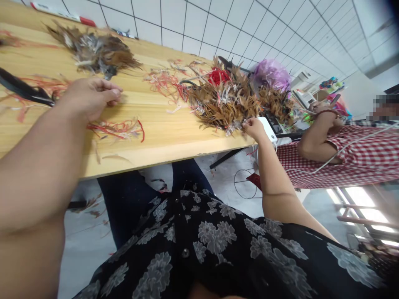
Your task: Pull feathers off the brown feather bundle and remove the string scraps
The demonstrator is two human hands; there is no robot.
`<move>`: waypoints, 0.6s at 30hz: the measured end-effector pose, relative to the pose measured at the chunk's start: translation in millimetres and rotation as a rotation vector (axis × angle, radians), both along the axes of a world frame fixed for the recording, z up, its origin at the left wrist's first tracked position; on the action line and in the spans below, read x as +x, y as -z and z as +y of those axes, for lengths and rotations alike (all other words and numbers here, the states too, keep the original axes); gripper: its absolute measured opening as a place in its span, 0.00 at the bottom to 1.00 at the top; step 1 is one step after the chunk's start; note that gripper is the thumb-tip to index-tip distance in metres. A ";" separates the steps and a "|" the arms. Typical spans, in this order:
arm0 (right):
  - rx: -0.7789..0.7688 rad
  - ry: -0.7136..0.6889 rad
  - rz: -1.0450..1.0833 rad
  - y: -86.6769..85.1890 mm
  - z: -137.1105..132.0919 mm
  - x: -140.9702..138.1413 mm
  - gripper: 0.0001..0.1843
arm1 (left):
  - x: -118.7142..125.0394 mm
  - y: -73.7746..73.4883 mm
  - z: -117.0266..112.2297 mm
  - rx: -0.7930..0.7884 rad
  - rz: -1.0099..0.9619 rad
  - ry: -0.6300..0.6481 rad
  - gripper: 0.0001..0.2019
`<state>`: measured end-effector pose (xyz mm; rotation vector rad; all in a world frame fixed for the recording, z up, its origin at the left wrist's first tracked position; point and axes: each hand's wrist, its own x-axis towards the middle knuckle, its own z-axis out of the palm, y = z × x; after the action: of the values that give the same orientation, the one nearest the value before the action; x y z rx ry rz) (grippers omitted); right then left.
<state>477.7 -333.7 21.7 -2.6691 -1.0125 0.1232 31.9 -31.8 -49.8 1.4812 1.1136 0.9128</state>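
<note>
While the left hand (pixel 92 97) lies knuckles-up on the wooden table (pixel 162 128), its fingers are curled shut against the thumb and nothing shows inside them; it seems to rest there as a prop rather than to grip, with a tangle of red strips (pixel 116 128) just beside the wrist and a dark tool (pixel 21 89) close behind it, too far out of frame to identify. Reaching well out to the far side, the right hand (pixel 254 128) has its fingertips pinched together on the near fringe of the pile of brown feathers (pixel 224 104); the pile sits close to the table's front edge, probably so that it can be reached at arm's length. A red tuft (pixel 218 77) sits on top of that pile, and a purple bag (pixel 272 74) lies beyond it; a white box (pixel 268 124) touches the table edge just past the right hand. A second heap of greyer feathers (pixel 95 52) lies apart, farther back on the table, seemingly kept separate from the brown ones. Beside the table a co-worker in a red checked sleeve (pixel 358 158) bends an arm up, hand (pixel 321 109) near the clutter. No brand, label or writing can be read anywhere.
</note>
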 end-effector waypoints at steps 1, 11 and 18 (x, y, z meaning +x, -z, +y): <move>-0.048 -0.008 0.006 -2.6 0.1 -2.2 0.02 | -0.3 0.3 0.8 -0.002 0.001 0.001 0.18; -0.131 -0.031 -0.078 -25.1 0.6 2.5 0.24 | 0.8 -4.6 -5.4 0.015 0.071 -0.011 0.14; 0.172 -0.222 -0.182 -32.8 14.2 7.4 0.22 | 4.1 -20.1 -15.1 0.014 0.209 -0.051 0.10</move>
<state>485.1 -319.6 54.6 -2.4406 -1.3110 -0.1578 36.0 -46.9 -29.7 1.5939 1.3039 0.8150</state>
